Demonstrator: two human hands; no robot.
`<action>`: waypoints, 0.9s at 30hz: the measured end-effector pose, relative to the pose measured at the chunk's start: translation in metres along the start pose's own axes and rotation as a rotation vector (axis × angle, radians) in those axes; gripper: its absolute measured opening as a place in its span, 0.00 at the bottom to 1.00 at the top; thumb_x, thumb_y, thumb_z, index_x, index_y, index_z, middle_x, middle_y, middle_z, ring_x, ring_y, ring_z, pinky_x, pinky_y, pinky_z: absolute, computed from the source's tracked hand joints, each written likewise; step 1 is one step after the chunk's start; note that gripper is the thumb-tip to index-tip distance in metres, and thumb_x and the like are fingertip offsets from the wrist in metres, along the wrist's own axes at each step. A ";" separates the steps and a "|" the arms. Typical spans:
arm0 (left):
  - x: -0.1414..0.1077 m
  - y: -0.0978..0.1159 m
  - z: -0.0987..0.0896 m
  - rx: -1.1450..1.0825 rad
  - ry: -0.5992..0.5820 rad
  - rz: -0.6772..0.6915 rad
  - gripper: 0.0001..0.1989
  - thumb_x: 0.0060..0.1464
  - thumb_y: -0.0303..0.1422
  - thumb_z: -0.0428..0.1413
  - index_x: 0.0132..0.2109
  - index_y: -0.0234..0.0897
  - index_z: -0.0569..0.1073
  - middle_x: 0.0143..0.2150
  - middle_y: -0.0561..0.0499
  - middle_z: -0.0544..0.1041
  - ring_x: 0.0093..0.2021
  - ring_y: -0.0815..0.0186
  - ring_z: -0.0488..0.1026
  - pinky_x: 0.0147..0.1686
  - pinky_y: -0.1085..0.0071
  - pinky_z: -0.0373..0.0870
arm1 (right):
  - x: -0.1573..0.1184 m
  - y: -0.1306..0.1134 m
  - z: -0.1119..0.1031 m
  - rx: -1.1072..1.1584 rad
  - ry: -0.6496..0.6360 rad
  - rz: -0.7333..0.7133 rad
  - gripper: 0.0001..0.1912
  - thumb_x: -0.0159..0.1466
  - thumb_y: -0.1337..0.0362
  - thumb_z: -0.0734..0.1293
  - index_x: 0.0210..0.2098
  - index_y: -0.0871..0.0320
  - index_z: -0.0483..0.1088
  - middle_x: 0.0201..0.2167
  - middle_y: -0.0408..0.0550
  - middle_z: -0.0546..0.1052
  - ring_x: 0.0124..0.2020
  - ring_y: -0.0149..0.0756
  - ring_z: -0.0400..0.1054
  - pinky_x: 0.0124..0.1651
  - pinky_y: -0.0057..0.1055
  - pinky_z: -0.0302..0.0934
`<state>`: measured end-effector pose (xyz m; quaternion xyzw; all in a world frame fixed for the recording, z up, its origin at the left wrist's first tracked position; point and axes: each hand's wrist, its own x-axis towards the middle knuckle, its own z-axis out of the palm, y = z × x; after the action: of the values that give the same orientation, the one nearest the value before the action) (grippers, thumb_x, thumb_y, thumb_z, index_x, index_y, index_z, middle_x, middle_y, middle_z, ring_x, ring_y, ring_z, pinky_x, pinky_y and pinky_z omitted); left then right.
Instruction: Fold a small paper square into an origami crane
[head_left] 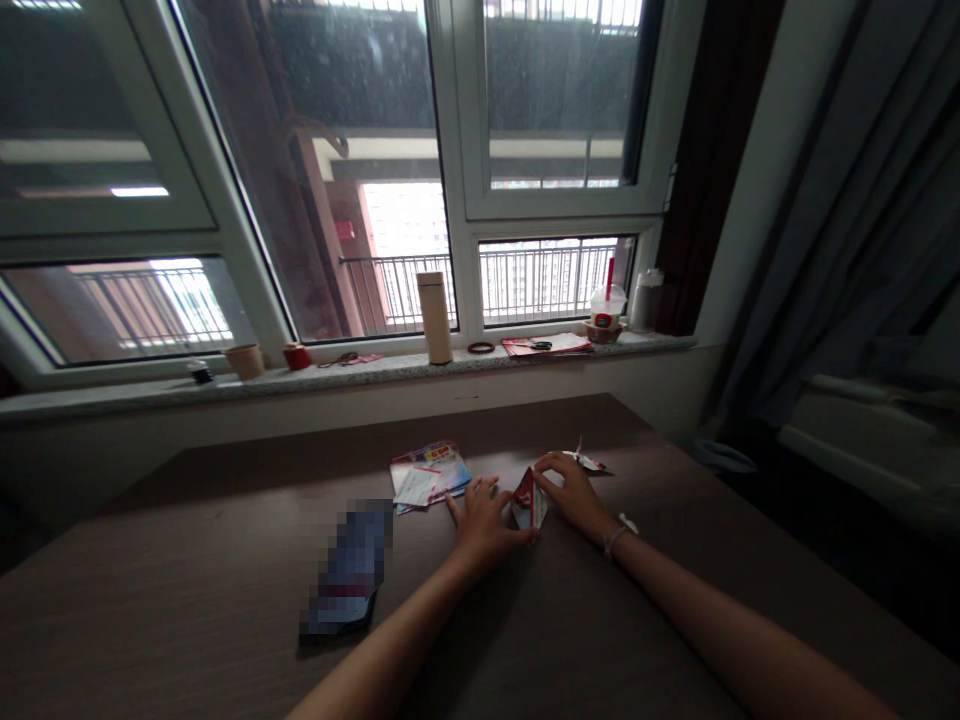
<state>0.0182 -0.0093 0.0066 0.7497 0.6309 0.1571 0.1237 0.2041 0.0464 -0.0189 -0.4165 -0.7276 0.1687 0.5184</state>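
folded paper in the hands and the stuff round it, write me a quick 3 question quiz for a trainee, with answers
1. Multiple choice: what do the left hand and the right hand both hold?
a) a tan flask
b) a piece of folded paper
c) a paper cup
2. True or false: the scissors lie on papers on the windowsill.
3. Fill in the blank: the straw standing in the clear cup is ____ in colour.

Key: 1 b; 2 true; 3 red.
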 end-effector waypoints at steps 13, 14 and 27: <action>-0.001 0.001 0.002 -0.022 0.011 0.022 0.32 0.42 0.54 0.60 0.54 0.47 0.75 0.69 0.46 0.60 0.70 0.39 0.46 0.63 0.32 0.30 | 0.000 -0.004 0.001 0.000 0.041 0.030 0.10 0.64 0.56 0.65 0.32 0.55 0.72 0.37 0.49 0.75 0.44 0.42 0.67 0.51 0.40 0.58; -0.001 0.001 0.002 -0.022 0.011 0.024 0.32 0.42 0.54 0.61 0.54 0.47 0.75 0.69 0.46 0.59 0.70 0.39 0.46 0.63 0.31 0.30 | 0.000 -0.004 0.001 0.000 0.041 0.028 0.09 0.64 0.57 0.65 0.32 0.55 0.72 0.37 0.49 0.75 0.43 0.42 0.67 0.51 0.40 0.58; 0.002 -0.001 0.007 -0.019 0.033 0.056 0.31 0.40 0.54 0.63 0.53 0.49 0.75 0.68 0.46 0.61 0.69 0.39 0.48 0.61 0.29 0.32 | 0.001 -0.005 0.000 0.016 0.049 0.049 0.08 0.63 0.59 0.63 0.32 0.55 0.70 0.36 0.47 0.74 0.43 0.41 0.67 0.49 0.37 0.57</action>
<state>0.0205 -0.0071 0.0003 0.7634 0.6099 0.1785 0.1159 0.2018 0.0445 -0.0149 -0.4341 -0.7028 0.1771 0.5351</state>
